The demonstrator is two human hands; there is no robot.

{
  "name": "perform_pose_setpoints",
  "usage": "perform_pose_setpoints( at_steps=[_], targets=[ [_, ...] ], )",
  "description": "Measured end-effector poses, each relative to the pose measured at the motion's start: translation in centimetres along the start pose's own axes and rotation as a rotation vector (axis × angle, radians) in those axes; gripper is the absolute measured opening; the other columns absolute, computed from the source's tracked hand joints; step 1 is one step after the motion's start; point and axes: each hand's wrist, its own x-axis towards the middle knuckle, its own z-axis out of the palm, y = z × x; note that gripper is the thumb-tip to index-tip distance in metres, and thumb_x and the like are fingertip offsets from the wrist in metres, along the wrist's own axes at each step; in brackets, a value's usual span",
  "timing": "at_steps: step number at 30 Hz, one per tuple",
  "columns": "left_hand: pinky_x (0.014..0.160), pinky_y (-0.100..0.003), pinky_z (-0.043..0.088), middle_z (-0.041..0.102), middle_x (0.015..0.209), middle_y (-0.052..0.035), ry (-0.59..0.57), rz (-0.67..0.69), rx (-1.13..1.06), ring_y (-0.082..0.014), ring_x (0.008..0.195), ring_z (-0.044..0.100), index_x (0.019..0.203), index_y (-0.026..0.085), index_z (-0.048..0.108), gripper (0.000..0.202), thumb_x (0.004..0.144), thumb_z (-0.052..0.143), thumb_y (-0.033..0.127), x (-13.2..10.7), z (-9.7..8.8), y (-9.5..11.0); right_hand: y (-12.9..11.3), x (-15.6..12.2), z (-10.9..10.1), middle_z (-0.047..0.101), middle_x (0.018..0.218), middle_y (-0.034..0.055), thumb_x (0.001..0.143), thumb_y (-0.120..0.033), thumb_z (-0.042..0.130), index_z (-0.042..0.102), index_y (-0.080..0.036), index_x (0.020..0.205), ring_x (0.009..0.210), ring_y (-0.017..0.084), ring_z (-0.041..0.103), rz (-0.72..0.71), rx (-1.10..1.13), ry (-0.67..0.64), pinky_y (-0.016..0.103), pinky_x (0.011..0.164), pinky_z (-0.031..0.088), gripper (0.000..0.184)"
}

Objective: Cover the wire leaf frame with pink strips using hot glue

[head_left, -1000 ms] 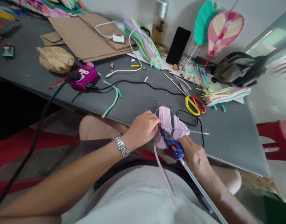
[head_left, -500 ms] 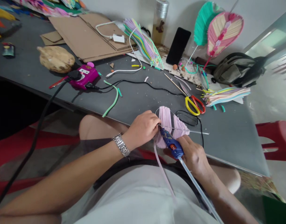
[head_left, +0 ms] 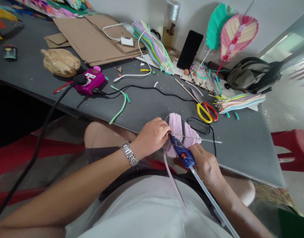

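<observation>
A blue hot glue gun (head_left: pixel 180 150) is in my right hand (head_left: pixel 205 162), fingers wrapped round its handle, with a long clear glue stick (head_left: pixel 208 195) poking out of its back. Its nozzle meets the edge of a wire frame wound with pale pink strips (head_left: pixel 176 124), close to my left fingertips. My left hand (head_left: pixel 153 135) pinches the left edge of that frame, and the fingers hide the exact grip. From beneath it a loose pink strip (head_left: pixel 173 181) hangs down over my lap. The frame's wire stem (head_left: pixel 211 141) points right over the table.
Scissors (head_left: pixel 203 114) and the gun's black cord (head_left: pixel 152 86) lie just beyond the frame. A purple power socket (head_left: pixel 92 81), cardboard (head_left: pixel 99 39), a phone (head_left: pixel 190 49), bundled pastel strips (head_left: pixel 241 101) and two leaf-shaped fans (head_left: pixel 238 38) are farther back. The table edge (head_left: pixel 248 175) runs below my hands.
</observation>
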Motion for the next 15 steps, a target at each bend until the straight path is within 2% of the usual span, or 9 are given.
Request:
perform_pose_setpoints(
  at_steps=[8, 15],
  targets=[
    [0.078, -0.036, 0.049, 0.073, 0.088, -0.0073, 0.009, 0.002, 0.000, -0.0225, 0.087, 0.060, 0.089, 0.016, 0.071, 0.018, 0.087, 0.057, 0.005, -0.03, 0.08, 0.05, -0.27, 0.10, -0.21, 0.055, 0.079, 0.0013, 0.100, -0.027, 0.050, 0.047, -0.022, 0.085, 0.060, 0.013, 0.052, 0.011, 0.007, 0.001, 0.026, 0.055, 0.031, 0.017],
    [0.078, -0.036, 0.049, 0.072, 0.088, -0.0074, 0.008, 0.000, 0.002, -0.0228, 0.087, 0.060, 0.088, 0.016, 0.071, 0.017, 0.087, 0.057, 0.006, -0.04, 0.09, 0.02, -0.43, 0.13, -0.21, 0.055, 0.078, 0.0010, 0.101, -0.026, 0.049, 0.046, -0.022, 0.084, 0.059, 0.014, 0.052, -0.005, -0.017, 0.020, 0.027, 0.054, 0.030, 0.018]
  ],
)
